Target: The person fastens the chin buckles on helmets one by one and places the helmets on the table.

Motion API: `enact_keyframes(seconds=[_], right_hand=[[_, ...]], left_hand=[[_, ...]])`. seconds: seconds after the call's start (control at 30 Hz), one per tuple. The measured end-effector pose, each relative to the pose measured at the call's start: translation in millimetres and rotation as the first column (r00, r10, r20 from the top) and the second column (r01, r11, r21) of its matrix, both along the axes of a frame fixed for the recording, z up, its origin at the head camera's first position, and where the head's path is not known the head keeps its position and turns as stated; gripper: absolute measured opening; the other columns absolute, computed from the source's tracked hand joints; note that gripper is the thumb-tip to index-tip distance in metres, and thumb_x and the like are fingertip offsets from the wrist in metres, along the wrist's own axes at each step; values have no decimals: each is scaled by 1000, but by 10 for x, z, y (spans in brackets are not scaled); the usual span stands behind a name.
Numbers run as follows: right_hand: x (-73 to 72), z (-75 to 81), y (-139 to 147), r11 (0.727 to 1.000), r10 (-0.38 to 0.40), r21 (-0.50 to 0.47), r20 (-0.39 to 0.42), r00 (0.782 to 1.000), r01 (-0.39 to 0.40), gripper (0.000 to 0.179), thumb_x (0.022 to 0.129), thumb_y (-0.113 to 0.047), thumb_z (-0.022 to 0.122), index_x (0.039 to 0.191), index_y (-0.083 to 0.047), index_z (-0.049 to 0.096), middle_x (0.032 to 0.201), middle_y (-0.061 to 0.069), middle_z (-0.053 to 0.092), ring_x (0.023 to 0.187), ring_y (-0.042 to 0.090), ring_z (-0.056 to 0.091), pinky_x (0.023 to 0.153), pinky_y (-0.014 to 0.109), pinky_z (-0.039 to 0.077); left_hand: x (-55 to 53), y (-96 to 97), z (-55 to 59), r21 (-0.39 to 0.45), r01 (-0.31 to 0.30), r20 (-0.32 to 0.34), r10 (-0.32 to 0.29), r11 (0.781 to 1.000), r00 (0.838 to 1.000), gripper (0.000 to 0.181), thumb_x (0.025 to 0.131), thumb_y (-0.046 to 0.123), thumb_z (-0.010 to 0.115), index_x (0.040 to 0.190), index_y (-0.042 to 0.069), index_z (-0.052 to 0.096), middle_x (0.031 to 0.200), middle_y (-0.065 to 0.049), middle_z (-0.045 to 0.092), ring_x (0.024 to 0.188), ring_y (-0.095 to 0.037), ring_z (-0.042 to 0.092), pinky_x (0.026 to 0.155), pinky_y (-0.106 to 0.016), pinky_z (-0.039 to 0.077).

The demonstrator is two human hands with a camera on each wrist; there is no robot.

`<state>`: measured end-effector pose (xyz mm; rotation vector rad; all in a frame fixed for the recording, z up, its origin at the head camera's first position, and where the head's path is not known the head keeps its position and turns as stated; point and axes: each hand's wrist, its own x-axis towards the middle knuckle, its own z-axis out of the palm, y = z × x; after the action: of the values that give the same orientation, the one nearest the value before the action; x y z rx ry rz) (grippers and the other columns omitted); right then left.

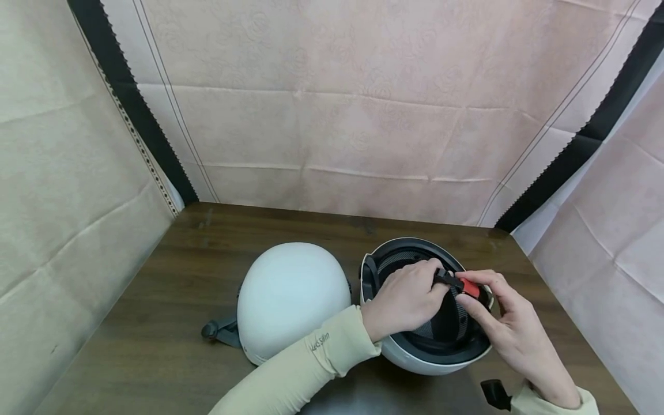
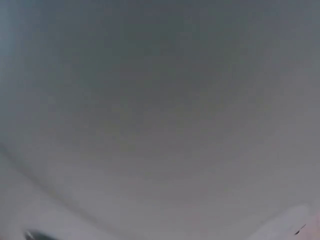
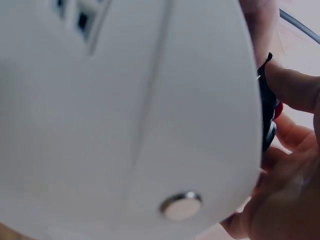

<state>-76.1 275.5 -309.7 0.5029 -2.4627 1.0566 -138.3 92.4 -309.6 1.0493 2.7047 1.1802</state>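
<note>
A white helmet (image 1: 436,368) lies upside down, its black padded inside facing up. Above its opening, a black chin strap buckle (image 1: 447,279) with a red part (image 1: 470,287) sits between the two hands. My left hand (image 1: 407,300) reaches over the helmet and holds the black end of the buckle; its fingertips are partly hidden. From the right, my right hand (image 1: 513,331) pinches the red end between thumb and fingers. In the right wrist view, the white shell (image 3: 200,110) hides part of this hand (image 3: 285,190) and the buckle.
A second white helmet (image 1: 293,297) stands dome up to the left, close by my left sleeve. Its dark strap (image 1: 223,332) lies out on the wooden table (image 1: 155,323). Light cloth walls (image 1: 332,132) rise behind and beside the table. Blurred grey fills the left wrist view.
</note>
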Motion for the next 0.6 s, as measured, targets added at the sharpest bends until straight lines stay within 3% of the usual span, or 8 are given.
enact_keyframes(seconds=[0.27,0.6], right_hand=[[-6,19,-5,999,-2,-34,-80,997,0,50,77,12,75,122,-7,66,111,4,61,104,10,49,85,11,41],[7,25,20,999,-52,-9,-61,997,52,47,79,8,74,122,-10,66,110,0,60,102,7,50,83,9,42]], left_hand=[[8,15,-14,-64,-60,-55,56,996,997,16,102,27,49,100,13,58,71,7,48,57,-6,48,50,-19,38],[-1,23,-30,-82,-89,-94,81,993,992,15,102,24,49,104,12,58,72,8,48,57,-4,47,48,-19,38]])
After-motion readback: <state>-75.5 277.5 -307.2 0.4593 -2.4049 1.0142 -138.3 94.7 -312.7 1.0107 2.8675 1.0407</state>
